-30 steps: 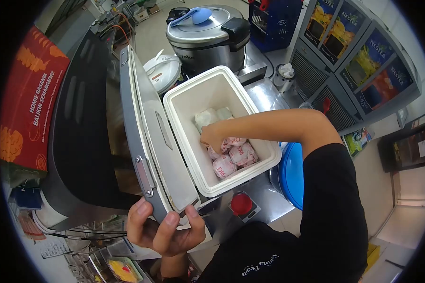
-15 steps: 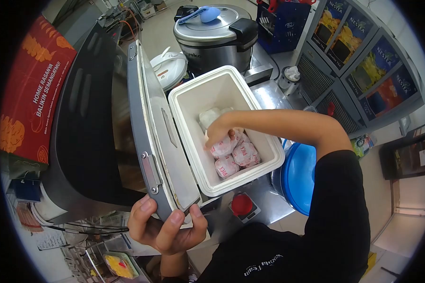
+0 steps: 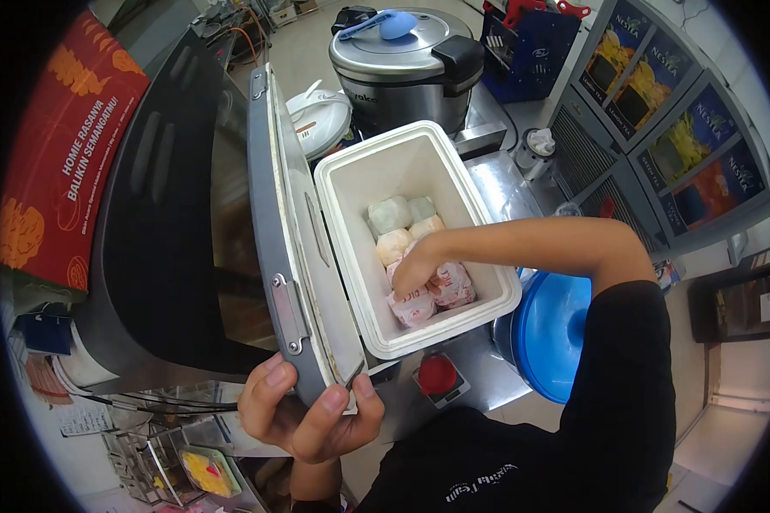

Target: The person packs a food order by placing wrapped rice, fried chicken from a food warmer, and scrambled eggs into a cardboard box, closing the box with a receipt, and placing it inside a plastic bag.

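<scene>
A white cooler box (image 3: 351, 282) stands with its grey lid (image 3: 269, 214) swung up on the left side. My left hand (image 3: 312, 410) grips the near corner of that lid, thumb and fingertips curled around its edge. Reaching down into the box, my right hand (image 3: 417, 267) has its fingers bent over a paper-wrapped parcel among the red-printed ones; the fingertips are partly hidden. Beside it lie a white parcel with red print (image 3: 453, 286) and another near the front (image 3: 414, 309). Plain white and yellowish parcels (image 3: 391, 214) lie deeper, toward the far end.
Behind the box stands a large steel rice cooker (image 3: 402, 73) with a blue scoop (image 3: 393, 24) on top. A blue lid (image 3: 547, 342) is at the right, and a red bowl (image 3: 437, 374) sits on a small scale in front. A black appliance (image 3: 162, 222) fills the left.
My right hand has moved nearer to me inside the box, uncovering the white and yellowish parcels. My left hand keeps its hold on the lid. The view has shifted slightly.
</scene>
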The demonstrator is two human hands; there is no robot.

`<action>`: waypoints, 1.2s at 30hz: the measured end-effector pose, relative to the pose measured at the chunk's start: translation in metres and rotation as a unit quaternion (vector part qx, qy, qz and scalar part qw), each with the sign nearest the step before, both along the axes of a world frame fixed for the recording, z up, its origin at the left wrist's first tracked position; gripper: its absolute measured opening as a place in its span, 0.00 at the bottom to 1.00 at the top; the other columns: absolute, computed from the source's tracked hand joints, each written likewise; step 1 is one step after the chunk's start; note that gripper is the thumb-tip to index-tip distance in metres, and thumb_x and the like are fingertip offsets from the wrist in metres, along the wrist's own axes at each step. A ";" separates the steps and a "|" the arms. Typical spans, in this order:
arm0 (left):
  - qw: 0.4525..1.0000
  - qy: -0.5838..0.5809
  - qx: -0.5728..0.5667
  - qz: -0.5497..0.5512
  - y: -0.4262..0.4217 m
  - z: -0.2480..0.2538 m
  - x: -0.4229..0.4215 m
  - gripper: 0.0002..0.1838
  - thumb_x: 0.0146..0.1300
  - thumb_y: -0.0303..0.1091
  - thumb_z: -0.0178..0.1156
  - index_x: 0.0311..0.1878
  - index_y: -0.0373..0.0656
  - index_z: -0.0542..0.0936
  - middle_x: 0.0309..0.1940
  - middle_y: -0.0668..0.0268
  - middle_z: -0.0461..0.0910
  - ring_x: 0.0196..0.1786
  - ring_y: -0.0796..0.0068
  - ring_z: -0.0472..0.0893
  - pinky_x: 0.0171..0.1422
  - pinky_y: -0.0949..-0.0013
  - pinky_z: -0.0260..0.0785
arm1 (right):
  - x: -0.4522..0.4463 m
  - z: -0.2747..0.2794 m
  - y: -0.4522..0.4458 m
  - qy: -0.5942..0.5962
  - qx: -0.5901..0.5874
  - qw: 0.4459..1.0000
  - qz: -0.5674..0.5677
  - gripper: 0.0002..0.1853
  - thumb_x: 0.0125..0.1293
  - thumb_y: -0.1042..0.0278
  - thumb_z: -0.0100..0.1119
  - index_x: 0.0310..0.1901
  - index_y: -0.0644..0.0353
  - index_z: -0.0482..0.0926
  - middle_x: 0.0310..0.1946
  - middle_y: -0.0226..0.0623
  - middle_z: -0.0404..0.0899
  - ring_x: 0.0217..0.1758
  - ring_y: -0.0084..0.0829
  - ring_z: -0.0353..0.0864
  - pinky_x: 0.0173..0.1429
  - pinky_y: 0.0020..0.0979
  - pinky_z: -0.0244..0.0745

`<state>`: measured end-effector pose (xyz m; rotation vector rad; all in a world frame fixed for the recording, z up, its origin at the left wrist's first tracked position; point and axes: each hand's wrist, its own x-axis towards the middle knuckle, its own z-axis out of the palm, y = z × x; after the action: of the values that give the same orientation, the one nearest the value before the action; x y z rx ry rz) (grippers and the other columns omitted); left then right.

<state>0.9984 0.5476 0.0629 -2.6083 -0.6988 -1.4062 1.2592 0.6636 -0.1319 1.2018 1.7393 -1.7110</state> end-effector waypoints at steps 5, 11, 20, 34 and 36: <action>1.000 0.002 -0.001 0.007 -0.001 0.001 -0.002 0.33 0.55 0.28 0.67 0.65 0.55 0.70 0.67 0.50 0.64 0.71 0.48 0.69 0.70 0.50 0.74 | -0.002 0.017 0.002 -0.010 0.128 0.981 0.143 0.30 0.68 0.49 0.67 0.57 0.71 0.82 0.39 0.46 0.84 0.33 0.36 0.82 0.43 0.43 0.76; 1.000 0.005 -0.004 0.009 -0.001 0.002 -0.002 0.33 0.55 0.28 0.67 0.65 0.56 0.70 0.67 0.50 0.64 0.70 0.48 0.69 0.69 0.50 0.74 | 0.001 -0.017 0.010 0.041 0.107 0.988 0.107 0.21 0.62 0.59 0.76 0.48 0.68 0.83 0.38 0.43 0.83 0.37 0.35 0.82 0.44 0.40 0.75; 1.000 0.004 -0.008 0.010 -0.003 0.000 0.000 0.33 0.55 0.28 0.67 0.66 0.57 0.70 0.67 0.50 0.63 0.70 0.49 0.69 0.69 0.50 0.74 | 0.012 -0.023 0.026 0.103 0.005 0.995 0.002 0.13 0.62 0.71 0.64 0.43 0.73 0.82 0.36 0.43 0.84 0.39 0.36 0.86 0.47 0.40 0.81; 1.000 0.009 -0.020 0.020 -0.006 0.002 -0.001 0.34 0.56 0.27 0.66 0.67 0.56 0.69 0.67 0.49 0.62 0.69 0.49 0.70 0.68 0.51 0.76 | -0.021 -0.042 0.048 -0.048 0.070 0.994 0.062 0.21 0.63 0.68 0.57 0.54 0.73 0.85 0.51 0.57 0.86 0.47 0.47 0.89 0.52 0.44 0.87; 0.999 0.012 -0.020 0.025 -0.007 0.004 0.000 0.34 0.56 0.27 0.66 0.67 0.56 0.69 0.67 0.50 0.62 0.70 0.49 0.70 0.68 0.51 0.76 | -0.018 -0.035 0.051 -0.031 -0.102 0.994 -0.018 0.24 0.68 0.67 0.54 0.62 0.72 0.80 0.62 0.59 0.79 0.53 0.50 0.87 0.60 0.46 0.88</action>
<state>0.9981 0.5406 0.0666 -2.6145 -0.7902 -1.3580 1.2417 0.7144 -0.1670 1.1875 1.4761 -1.8032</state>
